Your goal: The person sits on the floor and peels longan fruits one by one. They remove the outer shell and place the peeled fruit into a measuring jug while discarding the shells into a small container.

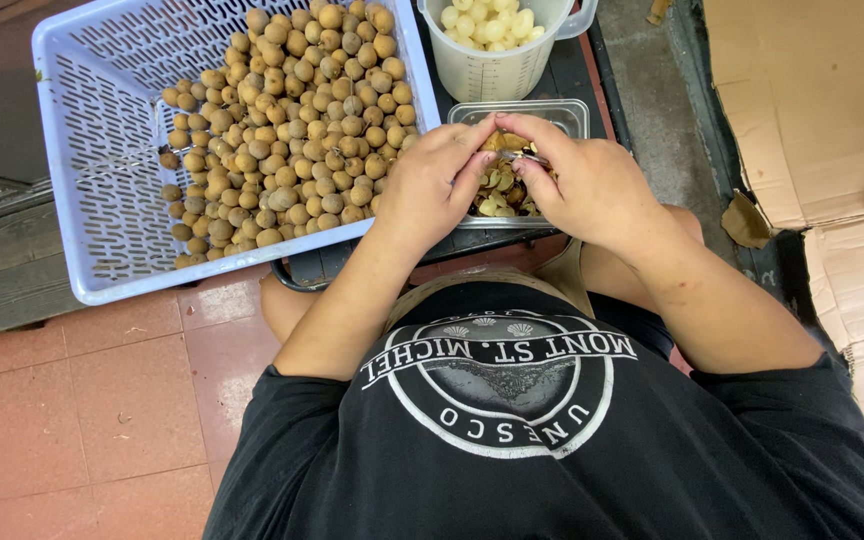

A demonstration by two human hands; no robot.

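A red tiled floor point(102, 400) is lying below a dark bench point(352, 262). At its near edge, the left hand point(437, 185) and right hand point(577, 180) are pinching together a small brown fruit point(505, 142) over a clear shell tray point(572, 112). Farther left a lilac basket point(102, 150) is holding brown fruits point(292, 110); at the far edge a jug point(497, 65) is holding peeled ones.

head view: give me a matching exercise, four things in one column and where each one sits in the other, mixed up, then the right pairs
Things:
1. blue basket
2. measuring jug
3. clear tub
4. cardboard

Places or contents:
A. under both hands, holding brown shells
B. far right, on the floor
C. left, full of small brown round fruit
D. top centre, holding pale peeled fruit

Pairs: 1-C, 2-D, 3-A, 4-B

The left hand and right hand meet fingertip to fingertip over the tub.
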